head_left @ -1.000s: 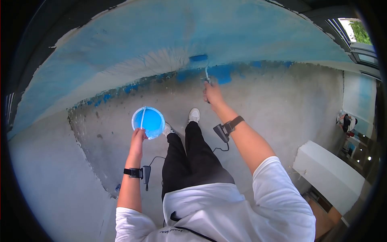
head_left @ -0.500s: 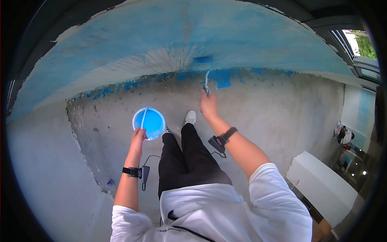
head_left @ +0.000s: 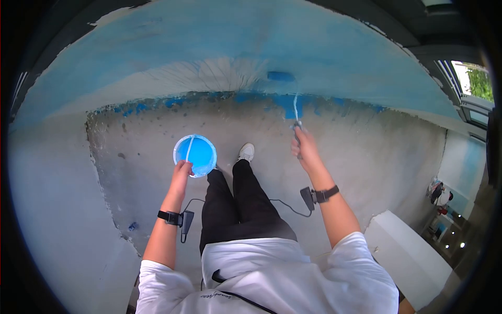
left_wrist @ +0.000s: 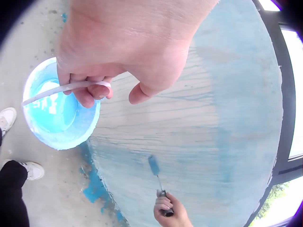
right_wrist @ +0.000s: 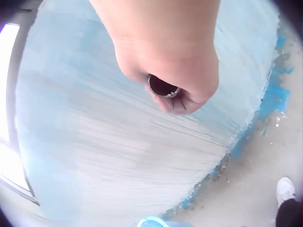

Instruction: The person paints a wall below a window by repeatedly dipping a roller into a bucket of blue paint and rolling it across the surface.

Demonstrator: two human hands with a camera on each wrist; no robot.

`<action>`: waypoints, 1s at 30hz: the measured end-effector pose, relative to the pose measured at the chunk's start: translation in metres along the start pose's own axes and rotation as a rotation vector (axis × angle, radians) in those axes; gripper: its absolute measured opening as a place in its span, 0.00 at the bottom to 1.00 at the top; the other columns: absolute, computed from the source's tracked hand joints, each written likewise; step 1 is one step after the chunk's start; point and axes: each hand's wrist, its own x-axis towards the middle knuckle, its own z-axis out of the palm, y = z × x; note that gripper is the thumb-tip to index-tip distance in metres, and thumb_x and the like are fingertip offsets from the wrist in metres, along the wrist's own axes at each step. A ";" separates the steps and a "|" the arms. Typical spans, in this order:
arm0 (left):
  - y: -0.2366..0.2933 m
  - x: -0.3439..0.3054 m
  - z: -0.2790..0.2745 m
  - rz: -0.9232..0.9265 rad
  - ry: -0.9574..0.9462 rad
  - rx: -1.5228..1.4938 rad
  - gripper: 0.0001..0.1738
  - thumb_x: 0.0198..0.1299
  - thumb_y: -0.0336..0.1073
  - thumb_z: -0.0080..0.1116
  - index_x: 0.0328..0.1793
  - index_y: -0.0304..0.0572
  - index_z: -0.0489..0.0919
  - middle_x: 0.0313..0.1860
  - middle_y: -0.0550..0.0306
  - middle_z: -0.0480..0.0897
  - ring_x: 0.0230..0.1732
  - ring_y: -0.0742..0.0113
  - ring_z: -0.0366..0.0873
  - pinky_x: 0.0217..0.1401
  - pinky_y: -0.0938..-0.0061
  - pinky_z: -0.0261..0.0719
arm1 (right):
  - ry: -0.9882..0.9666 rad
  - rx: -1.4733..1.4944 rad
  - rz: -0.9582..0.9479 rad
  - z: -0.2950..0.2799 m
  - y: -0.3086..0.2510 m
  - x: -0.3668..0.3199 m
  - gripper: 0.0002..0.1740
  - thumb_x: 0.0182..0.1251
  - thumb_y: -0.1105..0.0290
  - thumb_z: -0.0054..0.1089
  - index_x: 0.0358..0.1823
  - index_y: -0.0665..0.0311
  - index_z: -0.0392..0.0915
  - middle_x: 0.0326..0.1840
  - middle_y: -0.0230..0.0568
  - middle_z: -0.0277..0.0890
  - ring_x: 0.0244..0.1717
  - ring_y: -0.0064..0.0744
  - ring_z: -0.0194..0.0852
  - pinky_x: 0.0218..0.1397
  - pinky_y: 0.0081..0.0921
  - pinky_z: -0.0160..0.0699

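My left hand [head_left: 182,171] holds a white bucket [head_left: 176,155] by its thin white handle [left_wrist: 57,90], fingers hooked under the strip. Bright blue paint [head_left: 201,150] sits inside, and the bucket hangs low over the floor beside my feet. My right hand [head_left: 307,148] grips the dark handle of a paint roller [head_left: 281,76], whose white-coated rod reaches forward. The blue roller head overlaps the lower part of the wall [head_left: 219,39], just above the floor line. In the right wrist view only the hollow end of the roller handle [right_wrist: 163,90] shows in the fist.
Blue paint patches [head_left: 287,103] mark the floor along the wall's base. A crumpled blue thing [head_left: 133,226] lies on the floor at left. At right stand a white block-like ledge [head_left: 405,256] and a window [head_left: 473,83]. My white shoe [head_left: 246,152] is near the bucket.
My right hand has moved to the right with the roller, whose head has slid right along the lower wall. My left hand keeps the bucket in nearly the same place.
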 end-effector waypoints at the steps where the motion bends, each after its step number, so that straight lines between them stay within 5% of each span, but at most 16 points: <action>1: -0.001 0.000 -0.001 -0.004 0.002 0.005 0.09 0.60 0.40 0.51 0.33 0.44 0.71 0.28 0.63 0.69 0.34 0.72 0.68 0.45 0.74 0.65 | 0.006 -0.041 -0.001 0.000 -0.006 -0.016 0.10 0.74 0.58 0.50 0.45 0.55 0.69 0.20 0.26 0.60 0.16 0.16 0.54 0.19 0.17 0.55; 14: -0.004 0.010 -0.022 0.031 0.022 -0.052 0.14 0.60 0.42 0.52 0.41 0.37 0.75 0.32 0.60 0.74 0.35 0.71 0.71 0.44 0.75 0.67 | -0.153 -0.064 0.052 0.099 -0.067 -0.114 0.13 0.76 0.59 0.46 0.50 0.60 0.69 0.20 0.26 0.60 0.16 0.17 0.53 0.20 0.18 0.53; 25: -0.024 0.010 -0.084 -0.041 0.115 -0.059 0.16 0.58 0.44 0.53 0.43 0.36 0.75 0.35 0.57 0.76 0.36 0.69 0.71 0.44 0.74 0.68 | -0.006 -0.125 0.023 0.167 0.006 -0.007 0.11 0.75 0.60 0.48 0.42 0.61 0.70 0.20 0.23 0.57 0.16 0.15 0.51 0.19 0.18 0.52; 30: -0.032 0.006 -0.113 -0.076 0.152 -0.009 0.17 0.58 0.44 0.53 0.44 0.36 0.74 0.36 0.56 0.76 0.36 0.68 0.72 0.43 0.71 0.70 | -0.029 0.015 0.045 0.175 -0.015 -0.036 0.11 0.75 0.62 0.47 0.44 0.63 0.71 0.20 0.24 0.57 0.16 0.14 0.51 0.19 0.17 0.51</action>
